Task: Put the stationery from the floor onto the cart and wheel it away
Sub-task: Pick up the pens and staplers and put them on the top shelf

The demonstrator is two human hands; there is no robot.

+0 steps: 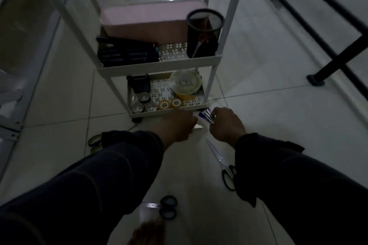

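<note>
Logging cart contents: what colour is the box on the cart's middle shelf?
Pink: the box behind the dark markers, clearest in the head view.
</note>
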